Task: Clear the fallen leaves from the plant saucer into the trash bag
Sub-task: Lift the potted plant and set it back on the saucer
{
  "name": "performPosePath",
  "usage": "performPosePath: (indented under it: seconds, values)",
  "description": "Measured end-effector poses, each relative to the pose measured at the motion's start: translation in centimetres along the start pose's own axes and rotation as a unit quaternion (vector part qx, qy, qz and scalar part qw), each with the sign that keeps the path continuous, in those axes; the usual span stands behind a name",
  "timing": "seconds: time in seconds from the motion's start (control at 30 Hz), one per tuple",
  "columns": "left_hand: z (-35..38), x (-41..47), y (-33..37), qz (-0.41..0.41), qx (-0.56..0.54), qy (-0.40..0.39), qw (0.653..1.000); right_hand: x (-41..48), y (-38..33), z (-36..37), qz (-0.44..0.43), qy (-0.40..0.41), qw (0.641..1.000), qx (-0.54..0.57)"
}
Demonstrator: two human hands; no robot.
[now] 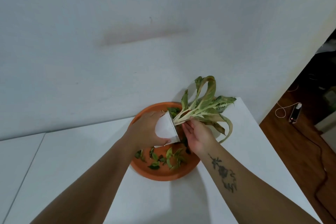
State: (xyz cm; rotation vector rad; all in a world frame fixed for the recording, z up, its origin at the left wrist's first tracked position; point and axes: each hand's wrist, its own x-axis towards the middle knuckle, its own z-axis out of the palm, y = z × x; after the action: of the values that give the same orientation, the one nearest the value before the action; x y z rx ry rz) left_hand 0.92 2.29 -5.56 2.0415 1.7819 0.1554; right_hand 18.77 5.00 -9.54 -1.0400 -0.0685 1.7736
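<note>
An orange plant saucer [160, 174] sits on the white table against the wall. Several small green fallen leaves [163, 159] lie in its near half. My left hand [145, 130] grips a small white pot [166, 129], tipped on its side to the right above the saucer. Wilted green and yellow plant leaves [205, 109] stick out of the pot toward the right. My right hand [197, 135] is at the pot's mouth, fingers spread against the plant's stems. No trash bag is in view.
The white table [236, 160] ends at a right edge; beyond it is a wooden floor [291, 142] with a cable and a small device [295, 112]. The white wall [109, 60] stands right behind the saucer.
</note>
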Motion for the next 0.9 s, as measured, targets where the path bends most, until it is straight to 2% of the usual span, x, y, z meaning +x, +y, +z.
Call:
performPosePath:
  seconds: [0.23,0.37,0.6,0.67,0.73,0.83,0.9]
  values:
    - [0.5,0.3,-1.0,0.009,-0.091,0.054,0.994,-1.9,-0.9,1.7,-0.063,-0.035,0.996,-0.043]
    - [1.0,0.2,-1.2,0.009,-0.167,0.087,0.982,-3.7,-1.8,3.5,-0.094,-0.087,0.984,-0.12]
    - [2.3,-1.3,-2.5,-0.007,-0.26,0.127,0.957,-3.9,-0.7,5.1,-0.121,-0.103,0.947,-0.278]
    - [2.5,-1.8,-2.5,-0.014,-0.284,0.133,0.949,-3.2,-0.4,3.8,-0.17,-0.106,0.908,-0.369]
    - [2.9,-2.3,-2.4,-0.026,-0.314,0.144,0.938,-2.9,-0.3,2.8,-0.234,-0.104,0.85,-0.46]
    - [3.4,-2.8,-2.2,-0.041,-0.345,0.164,0.923,-3.4,0.0,2.2,-0.312,-0.082,0.787,-0.527]
    - [3.5,-3.2,-2.0,-0.048,-0.357,0.169,0.917,-3.9,0.3,1.6,-0.342,-0.082,0.772,-0.529]
